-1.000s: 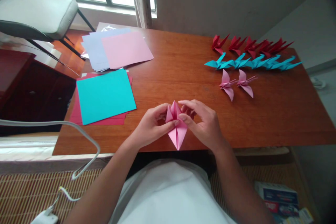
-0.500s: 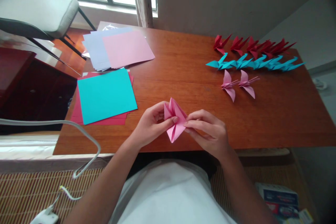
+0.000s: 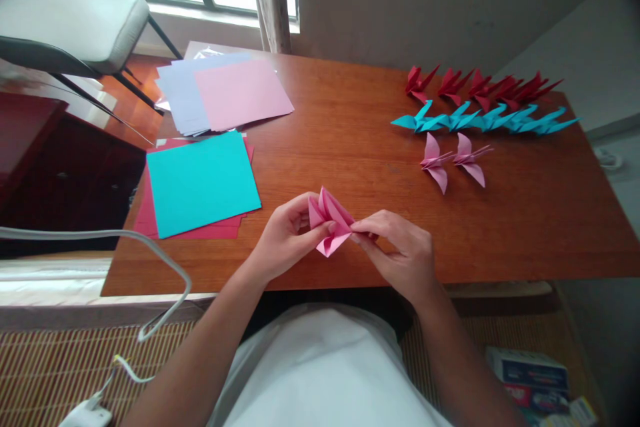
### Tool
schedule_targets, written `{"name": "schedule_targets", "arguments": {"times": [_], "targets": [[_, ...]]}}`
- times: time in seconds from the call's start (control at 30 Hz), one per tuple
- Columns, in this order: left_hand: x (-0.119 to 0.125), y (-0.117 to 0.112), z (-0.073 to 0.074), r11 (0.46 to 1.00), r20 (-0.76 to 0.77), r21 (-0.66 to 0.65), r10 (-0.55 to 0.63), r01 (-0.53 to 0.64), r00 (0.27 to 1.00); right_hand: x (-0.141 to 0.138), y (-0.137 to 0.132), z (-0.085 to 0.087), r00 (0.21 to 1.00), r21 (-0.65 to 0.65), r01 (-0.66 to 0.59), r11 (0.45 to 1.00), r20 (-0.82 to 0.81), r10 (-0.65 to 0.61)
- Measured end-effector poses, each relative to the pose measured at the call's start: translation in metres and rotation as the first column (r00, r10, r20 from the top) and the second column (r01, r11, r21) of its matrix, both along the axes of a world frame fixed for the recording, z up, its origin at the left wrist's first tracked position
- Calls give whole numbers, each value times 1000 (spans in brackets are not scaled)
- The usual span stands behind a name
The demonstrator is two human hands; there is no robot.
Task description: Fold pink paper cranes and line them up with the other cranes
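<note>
A half-folded pink paper piece (image 3: 330,221) is held just above the near edge of the wooden table (image 3: 350,127). My left hand (image 3: 285,240) pinches its left side, thumb on top. Its right corner is pinched between the closed fingers of my right hand (image 3: 400,250). Two finished pink paper cranes (image 3: 453,160) lie to the right, beyond my right hand.
A row of teal cranes (image 3: 483,119) and a row of red cranes (image 3: 480,85) lie at the far right. A teal sheet (image 3: 200,181) tops red sheets at the left; pink and lilac sheets (image 3: 225,93) lie behind. A chair (image 3: 70,20) stands far left, a cable (image 3: 150,260) near left.
The pink piece has been turned and tilted, so its lower point is shorter and sits higher. My right hand has slid down from the top to the piece's right corner.
</note>
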State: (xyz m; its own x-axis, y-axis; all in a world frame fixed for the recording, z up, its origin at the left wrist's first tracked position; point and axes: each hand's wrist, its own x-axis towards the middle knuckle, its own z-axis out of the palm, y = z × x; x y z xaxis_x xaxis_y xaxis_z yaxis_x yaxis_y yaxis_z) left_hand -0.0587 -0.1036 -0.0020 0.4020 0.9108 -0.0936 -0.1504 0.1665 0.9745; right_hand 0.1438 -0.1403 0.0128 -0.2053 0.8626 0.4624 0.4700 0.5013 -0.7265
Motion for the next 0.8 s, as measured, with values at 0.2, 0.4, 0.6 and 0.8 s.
{"name": "schedule_targets", "arguments": {"times": [0.2,0.4,0.6,0.8], "targets": [[1,-2,-4,997,-3,55,55,-55,998,4,-3,1,998,-64,-54,997,-16,53],[3,-4,-4,995,-63,77,73,-68,995,1,-5,-4,996,-106,-78,991,36,82],[2,-4,-5,995,-28,71,77,-75,997,-2,3,-7,993,-110,-113,988,21,116],[1,-6,-3,998,140,48,29,-36,990,1,6,-5,996,-133,-68,989,-58,61]]}}
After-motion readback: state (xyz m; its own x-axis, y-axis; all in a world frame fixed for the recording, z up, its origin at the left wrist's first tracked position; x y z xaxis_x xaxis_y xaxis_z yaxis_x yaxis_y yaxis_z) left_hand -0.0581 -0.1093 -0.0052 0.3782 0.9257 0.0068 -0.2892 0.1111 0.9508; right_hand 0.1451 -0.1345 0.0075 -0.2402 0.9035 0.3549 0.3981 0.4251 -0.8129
